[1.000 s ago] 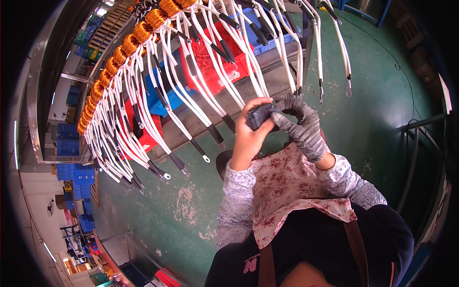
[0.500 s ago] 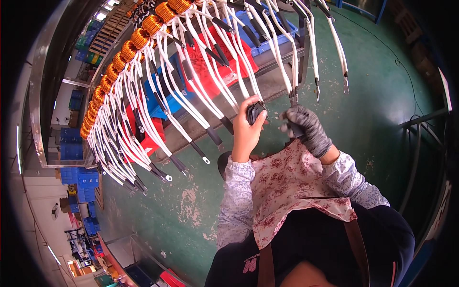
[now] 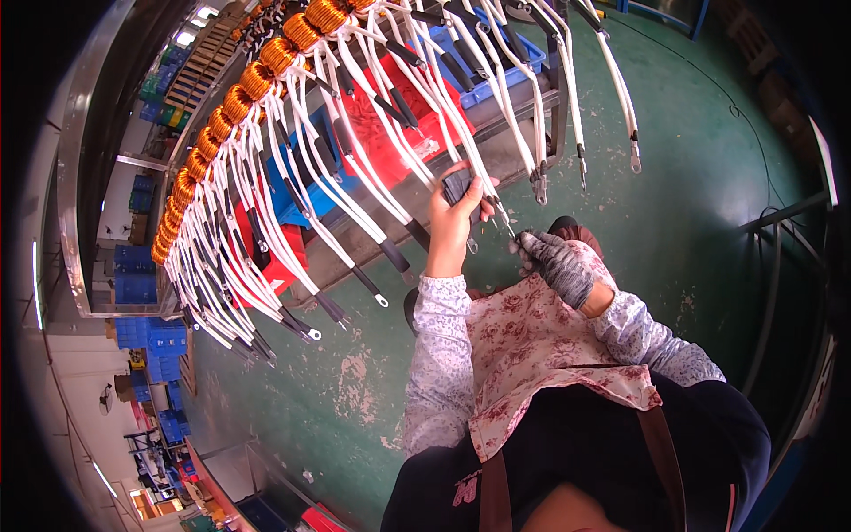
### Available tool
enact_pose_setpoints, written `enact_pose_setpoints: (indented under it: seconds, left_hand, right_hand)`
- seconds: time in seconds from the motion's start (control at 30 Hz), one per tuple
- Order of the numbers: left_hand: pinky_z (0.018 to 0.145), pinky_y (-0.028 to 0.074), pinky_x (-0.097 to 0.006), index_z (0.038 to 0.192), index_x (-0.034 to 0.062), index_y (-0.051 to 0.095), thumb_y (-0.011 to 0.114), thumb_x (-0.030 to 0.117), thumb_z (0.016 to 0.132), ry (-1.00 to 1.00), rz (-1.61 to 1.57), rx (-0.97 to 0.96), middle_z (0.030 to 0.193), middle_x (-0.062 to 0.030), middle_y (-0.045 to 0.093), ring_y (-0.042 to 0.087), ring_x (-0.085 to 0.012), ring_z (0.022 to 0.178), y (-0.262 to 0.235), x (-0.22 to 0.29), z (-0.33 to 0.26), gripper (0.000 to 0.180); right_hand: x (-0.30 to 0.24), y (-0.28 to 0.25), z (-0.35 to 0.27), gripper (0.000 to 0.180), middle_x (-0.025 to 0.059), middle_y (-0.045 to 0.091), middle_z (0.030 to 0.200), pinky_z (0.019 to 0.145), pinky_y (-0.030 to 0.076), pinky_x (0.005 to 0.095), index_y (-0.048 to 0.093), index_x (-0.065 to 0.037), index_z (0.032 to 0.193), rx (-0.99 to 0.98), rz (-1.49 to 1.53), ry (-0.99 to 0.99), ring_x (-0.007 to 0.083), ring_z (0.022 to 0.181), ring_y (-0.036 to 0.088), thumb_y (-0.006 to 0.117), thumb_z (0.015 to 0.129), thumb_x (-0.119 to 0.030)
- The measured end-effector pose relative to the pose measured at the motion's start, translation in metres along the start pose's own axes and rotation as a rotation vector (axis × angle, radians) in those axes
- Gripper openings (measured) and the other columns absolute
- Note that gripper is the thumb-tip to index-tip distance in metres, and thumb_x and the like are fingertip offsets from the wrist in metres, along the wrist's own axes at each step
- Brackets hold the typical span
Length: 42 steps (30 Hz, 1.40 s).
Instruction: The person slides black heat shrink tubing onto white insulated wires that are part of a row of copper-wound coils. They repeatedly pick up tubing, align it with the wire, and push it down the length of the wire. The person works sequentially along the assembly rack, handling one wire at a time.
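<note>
My bare left hand (image 3: 450, 229) is closed around a stack of short flat black sleeves (image 3: 457, 186). A white cable (image 3: 474, 164) hangs down past that hand, and its thin bare end slants toward my right side. In a grey knitted glove, my right hand (image 3: 565, 269) pinches the tip of that cable end. Whether a sleeve is also between the gloved fingers is hidden. Just above the glove hangs a pair of white cables with a metal ring lug (image 3: 542, 189) and dark sleeving near their ends.
Copper-wound coils (image 3: 257, 80) line the rack above, trailing many white cables with black sleeves and lugs. Behind them stand a red bin (image 3: 372, 115) and a blue crate (image 3: 479, 89) on a metal-framed shelf. Green floor (image 3: 674, 177) spreads to the right.
My right hand has moved left and down, from the paired cables to the end of another cable. The paired cables now hang free. My left hand has shifted slightly, still holding the black sleeves.
</note>
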<state>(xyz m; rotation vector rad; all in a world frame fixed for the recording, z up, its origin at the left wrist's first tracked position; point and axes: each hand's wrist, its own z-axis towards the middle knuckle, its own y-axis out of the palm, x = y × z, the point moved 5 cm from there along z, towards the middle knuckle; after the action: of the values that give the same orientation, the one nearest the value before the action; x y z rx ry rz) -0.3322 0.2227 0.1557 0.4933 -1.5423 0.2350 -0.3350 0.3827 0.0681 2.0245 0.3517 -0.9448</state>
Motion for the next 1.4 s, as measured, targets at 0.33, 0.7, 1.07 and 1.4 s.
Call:
enact_pose_setpoints:
  seconds: [0.33,0.7,1.07,1.4]
  left_hand:
    - [0.051,0.043,-0.024,0.108,-0.0019,0.056,0.061,0.014,0.09,0.048,-0.008,-0.002,0.085,-0.0129,0.067,0.056,-0.0117,0.059,0.008,0.013,0.009,0.025]
    - [0.05,0.043,-0.024,0.103,-0.0009,0.059,0.062,0.015,0.088,0.035,-0.019,0.008,0.083,-0.012,0.067,0.056,-0.0107,0.058,0.011,0.016,0.008,0.021]
    - [0.051,0.042,-0.023,0.104,-0.0016,0.059,0.063,0.016,0.088,0.02,0.01,-0.004,0.083,-0.0125,0.067,0.056,-0.0101,0.057,0.012,0.018,0.007,0.024]
    - [0.048,0.039,-0.022,0.094,-0.001,0.059,0.062,0.015,0.088,0.04,0.013,-0.031,0.083,-0.0146,0.067,0.052,-0.0092,0.054,0.019,0.018,0.008,0.017]
  right_hand:
    - [-0.021,0.02,-0.027,0.044,-0.004,0.05,0.079,0.07,0.049,0.0267,0.059,-0.002,0.115,-0.117,-0.097,-0.09,0.008,0.072,0.051,0.052,0.094,-0.04]
    - [-0.014,0.021,-0.028,0.038,-0.0036,0.05,0.078,0.074,0.046,0.025,0.058,-0.002,0.114,-0.092,-0.062,-0.214,0.0082,0.073,0.051,0.047,0.097,-0.035]
    - [-0.016,0.029,-0.035,0.036,-0.0039,0.048,0.073,0.07,0.046,0.0245,0.061,-0.003,0.108,-0.001,-0.016,-0.198,0.0072,0.069,0.048,0.047,0.097,-0.034]
    - [-0.03,0.027,-0.001,0.036,-0.0038,0.051,0.07,0.062,0.045,0.023,0.062,-0.003,0.102,0.171,0.141,-0.172,0.0065,0.064,0.049,0.051,0.095,-0.037]
